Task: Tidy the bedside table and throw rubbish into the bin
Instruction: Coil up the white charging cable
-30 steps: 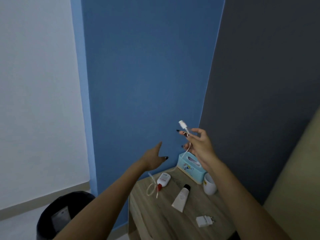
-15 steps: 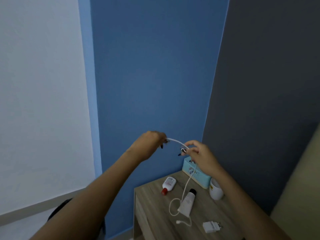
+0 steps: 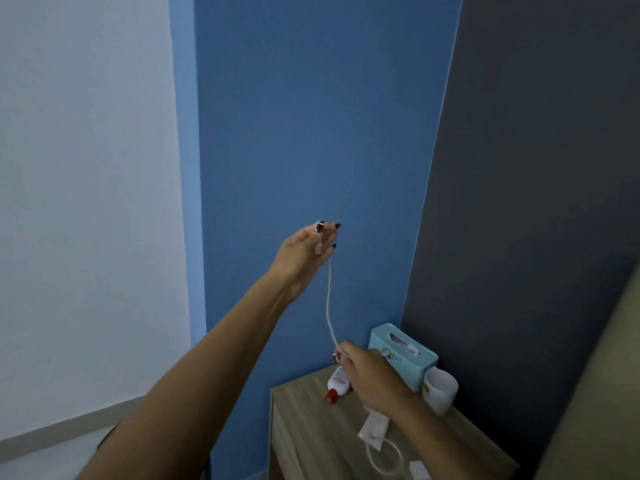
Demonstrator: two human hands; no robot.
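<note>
Left hand: our left hand (image 3: 304,252) was raised high against the blue wall, fingers pinched on one end of the white cable (image 3: 328,299).
Right hand: our right hand (image 3: 367,372) was closed around the cable lower down, above the back of the desk (image 3: 311,431).
Cable: it ran taut between our hands, then dropped to a loose loop near the desk's front edge.
Other things: a red-capped bottle (image 3: 336,388), a white tube (image 3: 374,429), a blue tissue box (image 3: 403,353) and a white cup (image 3: 440,389) stood on the desk.
Risk: we judged that pulling further could drag the trailing loop across the tube and sweep it off the front edge.
Change: half a second earlier our hands were close together at one height; here the left had lifted and the right had sunk, stretching the cable.
Bin: out of view.
</note>
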